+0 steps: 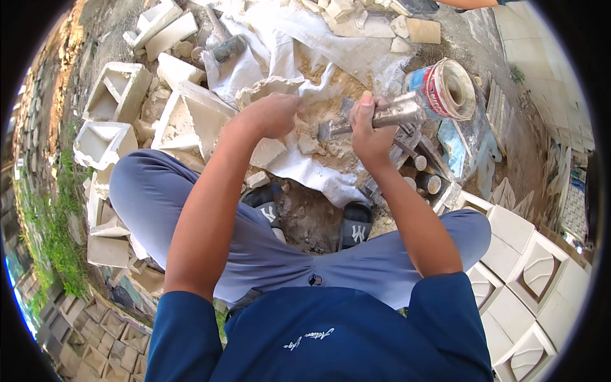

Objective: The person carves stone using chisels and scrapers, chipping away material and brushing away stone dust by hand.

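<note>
My left hand (278, 116) is closed at the edge of a rough, pale stone piece (262, 90), gripping it above the white sheet (318, 178). Its fingertips are partly hidden. To its right, my right hand (372, 135) is wrapped around a heavy, worn grey metal tool (402, 113). A flat blade-like end points left, toward the left hand, and the thick battered end points right, near the bucket. Crumbled stone and pale dust (328, 143) lie on the sheet between and below both hands.
A paint bucket (455, 89) stands at right, beside wooden-handled tools (428, 181). A hammer (228, 48) lies at the upper left. Hollow square blocks (118, 92) crowd the left; carved pale tiles (538, 270) line the right. Another person's arm (468, 3) shows at the top.
</note>
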The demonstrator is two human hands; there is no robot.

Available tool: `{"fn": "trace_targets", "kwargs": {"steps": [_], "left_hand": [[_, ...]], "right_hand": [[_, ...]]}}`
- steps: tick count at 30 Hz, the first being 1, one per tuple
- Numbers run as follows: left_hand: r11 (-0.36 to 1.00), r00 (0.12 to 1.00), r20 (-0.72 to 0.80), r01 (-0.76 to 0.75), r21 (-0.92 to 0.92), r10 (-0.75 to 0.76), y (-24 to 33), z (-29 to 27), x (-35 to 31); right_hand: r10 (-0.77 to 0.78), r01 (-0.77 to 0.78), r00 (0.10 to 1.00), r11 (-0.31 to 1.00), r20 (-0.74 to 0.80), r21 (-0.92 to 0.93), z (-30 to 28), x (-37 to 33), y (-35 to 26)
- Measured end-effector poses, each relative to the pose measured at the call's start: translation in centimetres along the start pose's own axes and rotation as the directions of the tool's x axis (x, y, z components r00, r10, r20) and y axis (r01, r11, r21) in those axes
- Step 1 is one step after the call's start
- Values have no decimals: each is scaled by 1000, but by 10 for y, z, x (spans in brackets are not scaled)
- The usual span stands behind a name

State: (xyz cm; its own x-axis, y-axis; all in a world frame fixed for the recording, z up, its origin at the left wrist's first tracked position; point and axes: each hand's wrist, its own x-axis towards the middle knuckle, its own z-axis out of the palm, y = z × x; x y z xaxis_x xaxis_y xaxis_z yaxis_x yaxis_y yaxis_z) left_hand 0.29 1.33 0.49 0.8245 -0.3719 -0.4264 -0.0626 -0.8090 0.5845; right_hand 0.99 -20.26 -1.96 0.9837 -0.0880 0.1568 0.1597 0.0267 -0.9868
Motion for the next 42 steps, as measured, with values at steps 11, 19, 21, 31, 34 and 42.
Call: {"fn": "trace_targets", "kwargs": {"steps": [11,19,21,31,34,42], "left_hand": [[998,999,-21,31,-49,-32,-3,-1,-6],[997,997,-52,-53,-48,50,-19,6,-12],[998,996,-87,26,-53,-31,-14,0,-16],[997,987,-152,-57,-52,49,-13,10,0],[992,973,-221,-91,-82,70,-2,11,4],[959,892,-419,-249,-135,172,32,18,19]], "right_hand": [[-51,91,984,968,173,-235,15,17,-27],[50,-22,990,976,130,-216,29,43,-68],[59,-57,997,998,57,-30,28,48,-68],[187,59,889,859,419,-508,22,57,-41],[194,79,866,858,461,-508,13,51,-62],[58,354,810,745,583,-566,-6,34,-61]]}}
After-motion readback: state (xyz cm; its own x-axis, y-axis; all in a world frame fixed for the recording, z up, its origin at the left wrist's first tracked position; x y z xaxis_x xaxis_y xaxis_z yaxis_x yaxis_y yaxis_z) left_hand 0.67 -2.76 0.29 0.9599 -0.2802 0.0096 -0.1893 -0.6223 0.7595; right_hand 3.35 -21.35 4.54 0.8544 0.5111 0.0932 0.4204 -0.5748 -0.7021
